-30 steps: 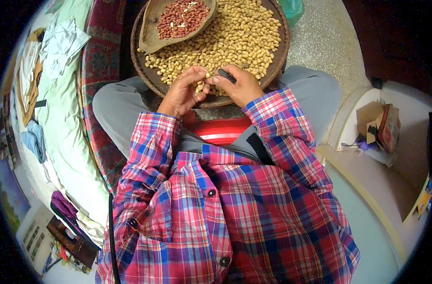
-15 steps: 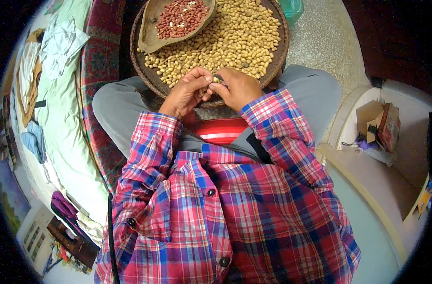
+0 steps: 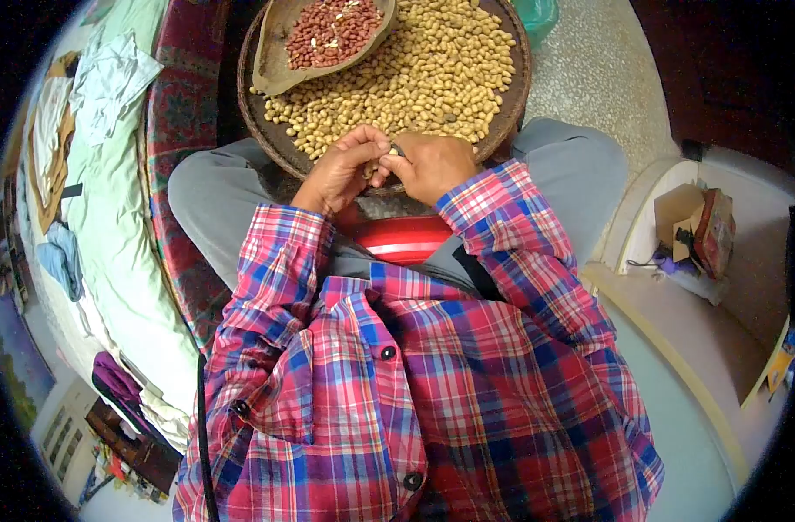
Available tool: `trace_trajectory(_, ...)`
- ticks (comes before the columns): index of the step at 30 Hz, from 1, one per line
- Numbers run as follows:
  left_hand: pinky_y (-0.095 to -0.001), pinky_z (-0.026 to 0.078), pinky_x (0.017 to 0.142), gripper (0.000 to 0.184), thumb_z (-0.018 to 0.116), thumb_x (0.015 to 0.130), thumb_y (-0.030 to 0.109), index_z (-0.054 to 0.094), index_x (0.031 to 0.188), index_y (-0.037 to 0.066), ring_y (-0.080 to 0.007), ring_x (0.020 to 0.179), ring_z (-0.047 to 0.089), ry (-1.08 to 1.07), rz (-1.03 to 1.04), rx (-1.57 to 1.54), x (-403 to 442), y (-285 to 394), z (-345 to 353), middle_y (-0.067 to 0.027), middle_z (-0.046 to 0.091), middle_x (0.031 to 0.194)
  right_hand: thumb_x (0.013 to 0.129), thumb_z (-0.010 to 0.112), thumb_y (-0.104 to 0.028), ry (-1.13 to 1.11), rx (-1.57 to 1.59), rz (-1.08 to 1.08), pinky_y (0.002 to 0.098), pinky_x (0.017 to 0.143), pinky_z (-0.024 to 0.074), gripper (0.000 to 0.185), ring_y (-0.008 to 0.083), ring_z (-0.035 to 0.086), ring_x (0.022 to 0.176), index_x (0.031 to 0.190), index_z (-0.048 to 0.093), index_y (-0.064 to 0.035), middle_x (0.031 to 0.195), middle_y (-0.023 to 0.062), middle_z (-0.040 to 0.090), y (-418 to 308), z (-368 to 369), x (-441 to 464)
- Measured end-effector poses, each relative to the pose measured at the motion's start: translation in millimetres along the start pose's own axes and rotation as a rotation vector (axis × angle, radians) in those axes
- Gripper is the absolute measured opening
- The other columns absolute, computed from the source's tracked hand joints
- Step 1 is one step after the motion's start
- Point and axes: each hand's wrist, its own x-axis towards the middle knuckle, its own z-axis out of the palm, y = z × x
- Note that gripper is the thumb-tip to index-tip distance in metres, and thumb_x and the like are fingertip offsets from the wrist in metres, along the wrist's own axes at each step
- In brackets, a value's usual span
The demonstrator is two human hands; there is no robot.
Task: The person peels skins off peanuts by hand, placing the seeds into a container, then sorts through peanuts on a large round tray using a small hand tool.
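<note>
My left hand (image 3: 345,168) is closed around peanuts in their shells, fingertips pinched near the basket's front rim. Against it my right hand (image 3: 434,165) is closed on a small dark tool (image 3: 397,150), most of which the fingers cover. A pale peanut seems to sit between the two sets of fingertips. Behind the hands, unshelled peanuts (image 3: 415,87) cover much of a round woven basket (image 3: 521,96). A shallow brown bowl (image 3: 275,74) with red peanut kernels (image 3: 332,33) rests on them at the upper left.
A red stool (image 3: 402,241) stands between my legs below the basket. A green plastic container (image 3: 536,17) is beyond the basket at the right. Left lies a bed with a pale green sheet (image 3: 110,209). A cabinet with an open box (image 3: 680,209) stands right.
My right hand has turned over and moved slightly left against my left fingertips, so the dark tool shows less. My left hand has barely moved.
</note>
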Motion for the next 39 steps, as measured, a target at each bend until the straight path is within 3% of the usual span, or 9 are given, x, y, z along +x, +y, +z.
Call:
trace_trajectory(9, -0.0225, 0.045, 0.053, 0.009, 0.059, 0.090, 0.017, 0.056, 0.091, 0.009, -0.0088, 0.065, 0.055, 0.018, -0.048, 0.091, 2.4, -4.8, -7.2, 0.0006, 0.059, 0.080, 0.084, 0.057, -0.038, -0.062, -0.052, 0.003, 0.0464, 0.062, 0.0503, 0.036, 0.0337, 0.066, 0.069, 0.082, 0.066, -0.0036, 0.077, 0.0163, 0.067, -4.3, 2.2, -2.0)
trace_trajectory(12, -0.0218, 0.044, 0.053, 0.010, 0.060, 0.089, 0.018, 0.056, 0.092, 0.009, -0.0084, 0.064, 0.055, 0.021, -0.029, 0.102, 3.7, -5.1, -9.3, 0.0008, 0.059, 0.080, 0.084, 0.058, -0.040, -0.003, -0.059, -0.027, 0.0451, 0.056, 0.0486, 0.032, 0.0335, 0.063, 0.064, 0.083, 0.062, -0.0076, 0.073, 0.0129, 0.065, -4.1, 5.1, -1.8)
trace_trajectory(14, -0.0211, 0.044, 0.053, 0.012, 0.061, 0.089, 0.018, 0.055, 0.095, 0.009, -0.0073, 0.064, 0.054, -0.001, 0.024, 0.147, 5.0, -1.3, -8.3, 0.0014, 0.058, 0.080, 0.085, 0.056, -0.042, -0.093, -0.072, 0.072, 0.0492, 0.071, 0.0472, 0.039, 0.0319, 0.066, 0.078, 0.092, 0.063, -0.0051, 0.087, 0.0141, 0.067, -5.7, 5.0, -1.0)
trace_trajectory(21, -0.0202, 0.041, 0.053, 0.014, 0.060, 0.090, 0.019, 0.054, 0.098, 0.009, -0.0058, 0.063, 0.052, 0.082, 0.009, 0.212, 2.9, 0.7, 0.8, 0.0019, 0.057, 0.079, 0.085, 0.055, -0.044, -0.129, -0.013, 0.127, 0.0512, 0.074, 0.0448, 0.038, 0.0309, 0.065, 0.083, 0.096, 0.061, -0.0081, 0.090, 0.0120, 0.067, -7.7, 3.6, -1.9)
trace_trajectory(29, -0.0209, 0.042, 0.051, 0.012, 0.058, 0.091, 0.020, 0.055, 0.093, 0.008, -0.0083, 0.058, 0.052, 0.084, -0.024, 0.066, 1.5, 1.6, 2.0, 0.0007, 0.057, 0.072, 0.086, 0.056, -0.041, 0.034, 0.034, -0.033, 0.0437, 0.059, 0.0487, 0.031, 0.0316, 0.064, 0.070, 0.090, 0.062, -0.0108, 0.076, 0.0109, 0.065, -0.5, 9.3, 3.8)
trace_trajectory(39, -0.0216, 0.044, 0.055, 0.014, 0.054, 0.094, 0.019, 0.056, 0.099, 0.006, -0.0084, 0.068, 0.056, 0.086, -0.002, 0.112, 6.7, -3.8, -4.1, -0.0001, 0.059, 0.080, 0.085, 0.057, -0.039, 0.009, -0.049, 0.002, 0.0431, 0.061, 0.0494, 0.028, 0.0312, 0.064, 0.072, 0.093, 0.063, -0.0122, 0.079, 0.0112, 0.065, -1.3, 10.0, 1.6)
